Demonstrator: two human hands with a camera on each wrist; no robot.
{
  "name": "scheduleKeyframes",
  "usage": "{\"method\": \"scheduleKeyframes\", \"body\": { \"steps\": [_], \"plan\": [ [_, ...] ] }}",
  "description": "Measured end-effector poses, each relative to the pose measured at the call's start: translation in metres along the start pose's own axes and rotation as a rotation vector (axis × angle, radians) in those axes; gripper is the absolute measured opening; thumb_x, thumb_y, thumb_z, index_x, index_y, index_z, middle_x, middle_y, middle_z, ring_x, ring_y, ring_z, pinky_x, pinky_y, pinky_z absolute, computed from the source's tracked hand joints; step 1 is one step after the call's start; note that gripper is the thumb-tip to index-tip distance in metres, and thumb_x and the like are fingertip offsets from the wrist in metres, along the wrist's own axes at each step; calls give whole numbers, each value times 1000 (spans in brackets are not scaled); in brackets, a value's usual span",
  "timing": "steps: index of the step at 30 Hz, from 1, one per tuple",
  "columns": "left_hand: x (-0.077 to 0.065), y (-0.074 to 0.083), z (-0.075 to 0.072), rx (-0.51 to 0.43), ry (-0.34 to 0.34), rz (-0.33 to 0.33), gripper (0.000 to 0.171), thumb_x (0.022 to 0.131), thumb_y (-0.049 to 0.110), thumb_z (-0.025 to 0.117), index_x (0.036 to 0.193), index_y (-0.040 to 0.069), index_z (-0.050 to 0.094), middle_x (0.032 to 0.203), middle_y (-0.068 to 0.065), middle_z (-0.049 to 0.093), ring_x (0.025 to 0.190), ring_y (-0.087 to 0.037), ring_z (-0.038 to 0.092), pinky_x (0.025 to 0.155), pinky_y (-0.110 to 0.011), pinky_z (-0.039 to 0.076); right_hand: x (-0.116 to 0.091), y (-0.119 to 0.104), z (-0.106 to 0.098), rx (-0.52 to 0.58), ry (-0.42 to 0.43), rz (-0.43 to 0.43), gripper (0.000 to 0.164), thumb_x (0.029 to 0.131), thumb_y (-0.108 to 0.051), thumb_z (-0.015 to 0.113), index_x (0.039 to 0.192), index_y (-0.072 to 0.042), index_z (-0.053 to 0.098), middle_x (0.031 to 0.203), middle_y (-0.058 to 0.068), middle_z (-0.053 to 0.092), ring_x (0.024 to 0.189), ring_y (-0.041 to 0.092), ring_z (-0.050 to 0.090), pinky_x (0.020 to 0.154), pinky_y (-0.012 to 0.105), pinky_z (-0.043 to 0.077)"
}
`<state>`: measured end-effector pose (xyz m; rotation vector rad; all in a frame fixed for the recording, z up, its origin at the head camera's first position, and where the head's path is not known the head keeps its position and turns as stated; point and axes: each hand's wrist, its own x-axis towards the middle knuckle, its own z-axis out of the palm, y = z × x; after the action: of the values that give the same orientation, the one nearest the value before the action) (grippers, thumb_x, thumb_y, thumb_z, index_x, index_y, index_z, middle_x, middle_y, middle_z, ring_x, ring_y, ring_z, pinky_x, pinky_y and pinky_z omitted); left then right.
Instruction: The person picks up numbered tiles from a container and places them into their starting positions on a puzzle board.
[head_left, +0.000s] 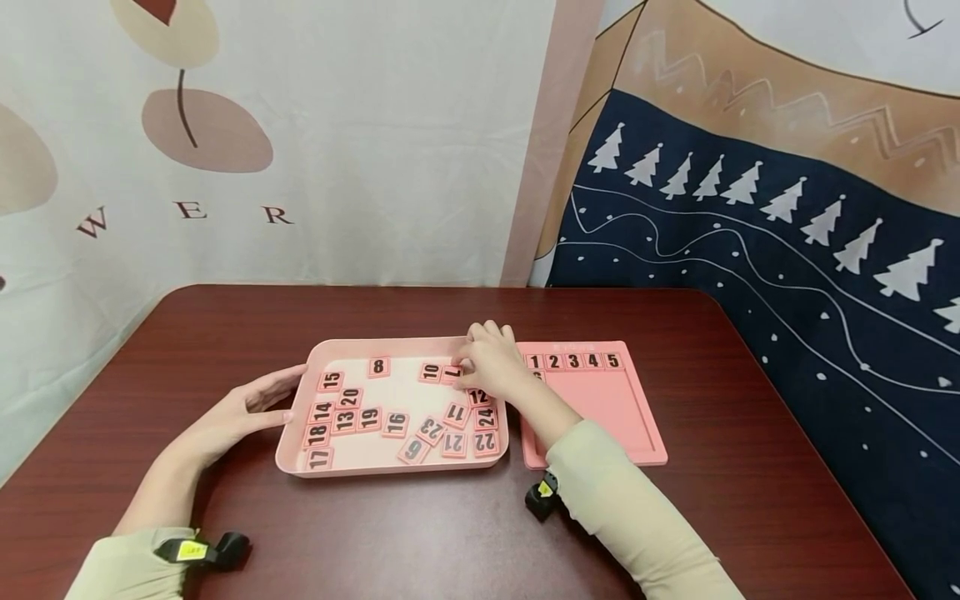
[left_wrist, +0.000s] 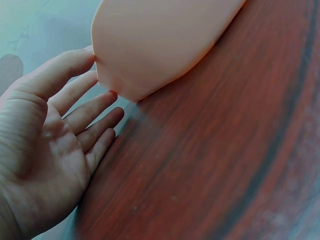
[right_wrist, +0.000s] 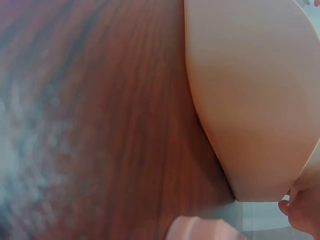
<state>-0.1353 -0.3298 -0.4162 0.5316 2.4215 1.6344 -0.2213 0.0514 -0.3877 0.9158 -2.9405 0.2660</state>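
A pale pink tray (head_left: 390, 469) holds loose square number tiles, among them an 8 tile (head_left: 379, 367), a 10 tile (head_left: 430, 372) and a 15 tile (head_left: 330, 381). My left hand (head_left: 232, 421) lies against the tray's left end, fingers nearly straight, fingertips at its wall (left_wrist: 150, 45). Over the far right corner of the tray, my right hand (head_left: 491, 362) pinches the 7 tile (head_left: 452, 374) with bent fingers. Only a small part of that right hand (right_wrist: 304, 210) shows in the right wrist view; the tile is hidden there.
Right of the tray lies a pink number board (head_left: 592, 417), tiles 1 to 5 along its top row and a partly covered tile below the 1. Both stand on a dark red wooden table (head_left: 360, 533). Printed cloths (head_left: 375, 167) hang behind the table.
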Motion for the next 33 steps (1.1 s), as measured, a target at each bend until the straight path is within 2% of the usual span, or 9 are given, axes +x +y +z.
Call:
{"method": "scheduleKeyframes", "body": {
  "steps": [9,19,26,33],
  "plan": [
    [0,-1,1,-4,2,-3,60,92,2,61,146,0,35,141,3,46,122,5,42,93,-13,36,-7,2,-2,64,40,-41,28,76,-47,78,96,-28,74,94,-6,43,92,15,36,80,35,27],
    [0,0,2,0,7,-6,61,92,2,61,146,0,35,141,1,46,122,5,42,93,-13,36,-25,9,-28,119,130,-96,34,73,-43,82,101,-25,74,94,-5,44,91,16,37,79,37,26],
    [0,0,1,-4,5,-5,61,91,2,61,146,0,35,141,2,46,122,5,42,93,-13,36,-44,28,-40,87,200,-158,32,72,-40,83,98,-23,75,90,-3,40,89,18,36,77,39,27],
    [0,0,1,-7,3,3,61,91,1,61,146,-1,35,141,3,46,122,4,42,94,-13,35,-68,57,-41,103,217,-160,27,75,-34,82,98,-22,75,93,-3,45,90,18,39,77,39,27]
  ]
}}
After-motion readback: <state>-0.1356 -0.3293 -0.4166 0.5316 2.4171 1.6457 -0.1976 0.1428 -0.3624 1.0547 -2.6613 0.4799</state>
